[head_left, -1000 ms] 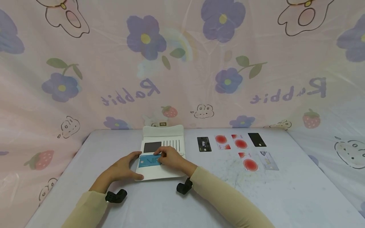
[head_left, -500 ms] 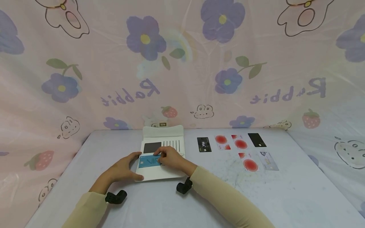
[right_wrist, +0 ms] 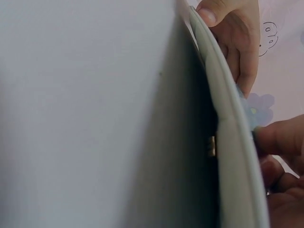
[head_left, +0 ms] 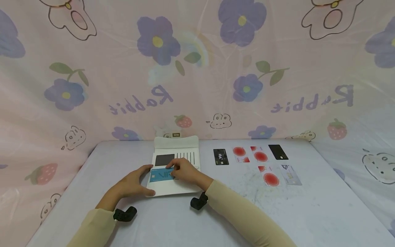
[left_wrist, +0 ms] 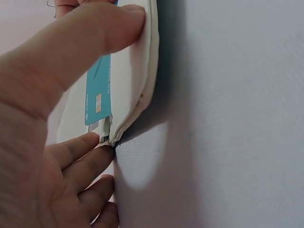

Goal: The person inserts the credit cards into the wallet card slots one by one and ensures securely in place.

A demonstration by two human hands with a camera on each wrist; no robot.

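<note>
An unfolded white wallet (head_left: 168,189) lies on the table, with a dark panel (head_left: 165,160) and several card slits in its upper half. Across its middle is a blue VIP card (head_left: 158,175), its chip end showing and its far end covered by my right hand (head_left: 185,171). That hand pinches the card between thumb and index finger. My left hand (head_left: 132,181) holds the wallet's left side, thumb at the lower corner and fingers along the edge. In the left wrist view the blue card (left_wrist: 99,90) stands partly behind the wallet's front pocket (left_wrist: 130,80).
To the right lie a black VIP card (head_left: 220,156), a plain black card (head_left: 278,151), a silver card (head_left: 290,175) and three red-and-white cards (head_left: 241,154). A patterned curtain (head_left: 210,79) hangs behind the white table (head_left: 163,223).
</note>
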